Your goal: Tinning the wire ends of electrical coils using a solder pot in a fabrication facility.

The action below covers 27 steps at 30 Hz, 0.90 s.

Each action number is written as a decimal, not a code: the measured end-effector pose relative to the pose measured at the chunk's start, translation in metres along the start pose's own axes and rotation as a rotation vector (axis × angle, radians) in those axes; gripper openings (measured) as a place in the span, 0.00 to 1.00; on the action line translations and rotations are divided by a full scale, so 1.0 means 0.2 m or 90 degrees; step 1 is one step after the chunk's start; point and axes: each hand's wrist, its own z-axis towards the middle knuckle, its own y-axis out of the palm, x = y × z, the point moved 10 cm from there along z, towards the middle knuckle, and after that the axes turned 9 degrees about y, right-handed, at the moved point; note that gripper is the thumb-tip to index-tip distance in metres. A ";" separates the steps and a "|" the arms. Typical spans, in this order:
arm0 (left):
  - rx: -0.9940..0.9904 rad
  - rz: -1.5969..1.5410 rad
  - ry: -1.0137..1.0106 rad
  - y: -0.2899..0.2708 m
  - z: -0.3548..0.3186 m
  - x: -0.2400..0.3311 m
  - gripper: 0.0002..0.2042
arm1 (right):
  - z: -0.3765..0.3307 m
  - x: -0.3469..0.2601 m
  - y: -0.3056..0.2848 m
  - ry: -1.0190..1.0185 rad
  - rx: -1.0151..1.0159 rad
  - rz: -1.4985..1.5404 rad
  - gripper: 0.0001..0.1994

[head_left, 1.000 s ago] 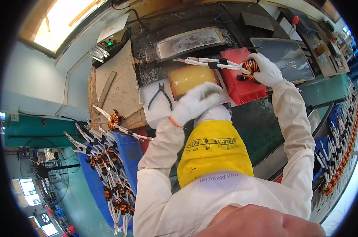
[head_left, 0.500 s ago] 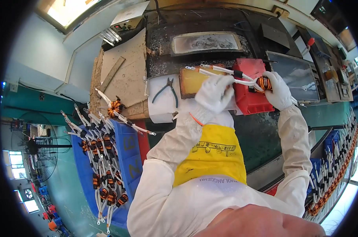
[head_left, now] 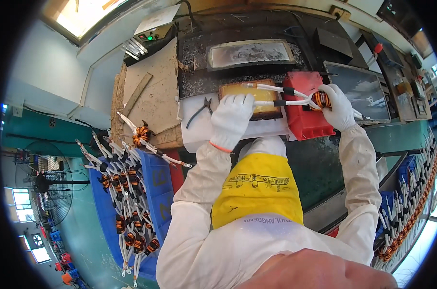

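Blue bin [head_left: 156, 192] of coils sitting near left. Left hand [head_left: 230, 118] gripping white leads [head_left: 288, 96] over yellow tray [head_left: 249, 91]. Right hand [head_left: 339, 106] clenching orange coil [head_left: 320, 99] above red box [head_left: 305, 115]. Pliers [head_left: 199, 111] lying on surface [head_left: 199, 135]; dark tank [head_left: 249, 53] sitting farthest.

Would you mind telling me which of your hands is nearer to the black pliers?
Left. The left hand rests just right of the black pliers; the right hand is far off, holding the orange coil.

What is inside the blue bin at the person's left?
The blue bin holds many orange-wound coils with white leads, heaped on each other. The bin's floor and any parts under the heap are covered.
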 end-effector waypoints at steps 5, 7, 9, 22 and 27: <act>0.049 -0.020 0.083 -0.11 0.15 0.21 0.27 | 0.03 0.00 -0.01 -0.007 0.010 0.004 0.27; 0.017 -0.072 0.093 -0.07 0.28 0.32 0.29 | 0.03 -0.02 -0.05 0.012 -0.016 0.005 0.26; -0.027 -0.123 0.088 0.06 0.37 0.40 0.30 | 0.06 -0.06 -0.05 0.000 -0.078 0.073 0.23; -0.137 0.484 -0.087 0.69 0.40 0.37 0.17 | 0.08 0.07 0.01 0.145 0.180 0.065 0.12; -0.188 -0.002 -0.100 0.47 0.51 0.40 0.13 | 0.06 0.10 0.00 0.140 0.215 0.050 0.11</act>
